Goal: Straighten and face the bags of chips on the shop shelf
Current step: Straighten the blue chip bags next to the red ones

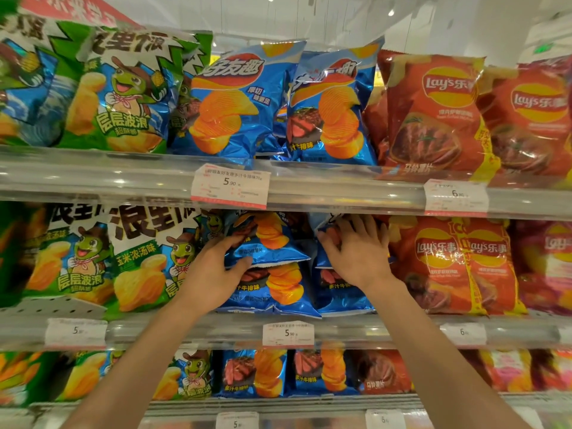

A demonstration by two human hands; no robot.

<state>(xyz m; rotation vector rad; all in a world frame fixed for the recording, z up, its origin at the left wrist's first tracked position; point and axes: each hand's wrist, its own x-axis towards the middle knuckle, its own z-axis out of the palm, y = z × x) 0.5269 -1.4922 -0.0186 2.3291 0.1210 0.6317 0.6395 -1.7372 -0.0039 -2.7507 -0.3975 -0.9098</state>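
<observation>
On the middle shelf (340, 331) stand blue bags of ridged chips. My left hand (213, 274) grips the lower edge of an upper blue bag (263, 239) that leans over a front blue bag (278, 289). My right hand (356, 249) lies flat with spread fingers on a second upper blue bag (325, 226), above another blue bag (335, 289). Both upper bags are tilted, and their tops are hidden behind the shelf rail.
Green bags (136, 258) stand to the left and red bags (439, 264) to the right on the same shelf. The shelf above (340, 187) and the shelf below (278, 400) hold the same kinds. Price tags (288, 334) hang on the rails.
</observation>
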